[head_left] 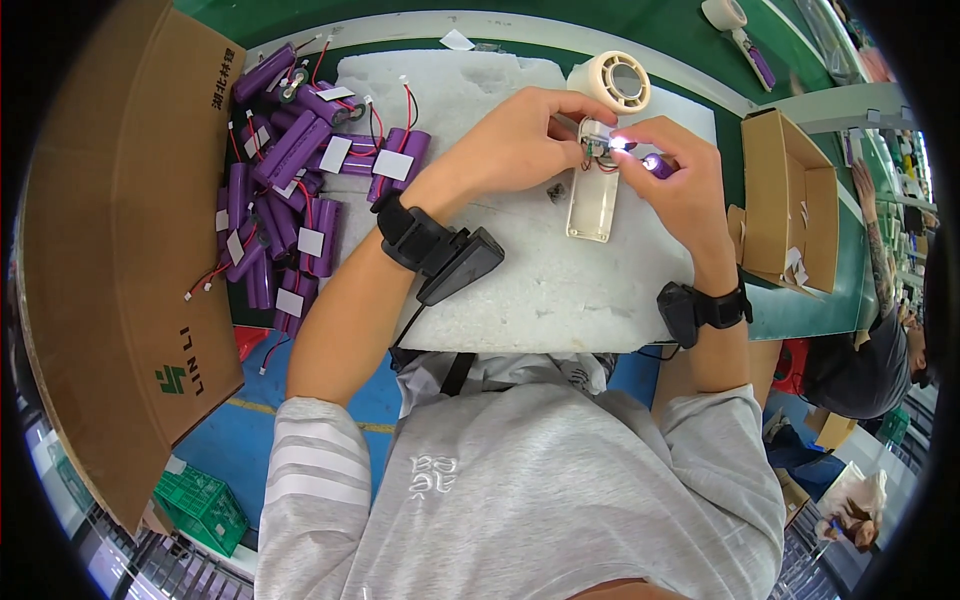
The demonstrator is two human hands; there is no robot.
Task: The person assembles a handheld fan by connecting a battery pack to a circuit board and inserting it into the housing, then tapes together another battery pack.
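Note:
A cream handheld fan housing (592, 205) lies on the white foam slab, with its round head (622, 82) at the far end and its handle open. A small circuit board (597, 145) with thin wires sits inside the handle, and a bright white light (620, 143) glows beside it. My left hand (525, 135) is closed on the housing just below the round head. Close by on the right, my right hand (683, 170) is closed around a purple battery (657, 166), its fingertips at the lit spot. Fingers partly hide the battery and the board.
Several purple battery packs (290, 150) with wires and connectors lie heaped at left beside a large cardboard box (130, 250). A small open carton (790, 200) stands to the right of the foam slab (480, 290). Another fan (745, 45) lies far right. A co-worker (860, 365) sits at right.

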